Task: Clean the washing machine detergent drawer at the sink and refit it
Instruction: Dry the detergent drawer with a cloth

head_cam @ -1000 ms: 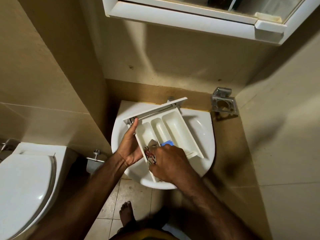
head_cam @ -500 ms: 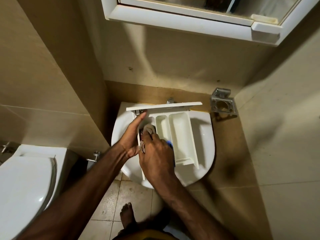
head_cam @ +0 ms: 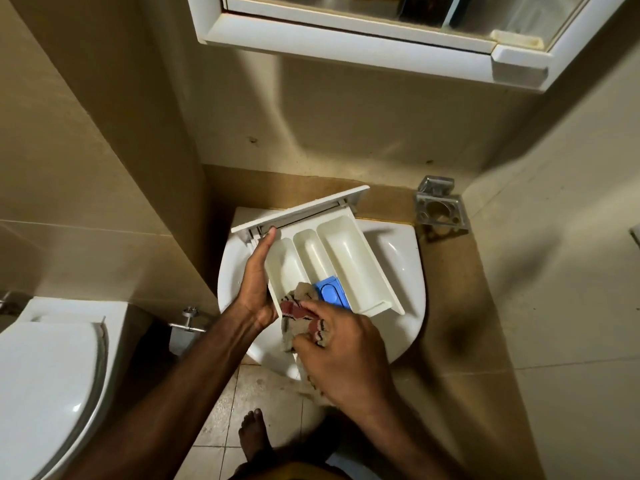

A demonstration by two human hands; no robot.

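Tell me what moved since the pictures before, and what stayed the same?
The right hand pulled the cloth back from the far end of the drawer's left compartment to its near end. The detergent drawer swung, its front panel tilting up to the right again. The left hand went on holding the drawer's left side, the right hand kept its grip on the cloth, and the drawer stayed over the sink.

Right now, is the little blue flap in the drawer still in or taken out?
In. The blue flap sits in the middle compartment of the drawer, beside the cloth that the right hand holds.
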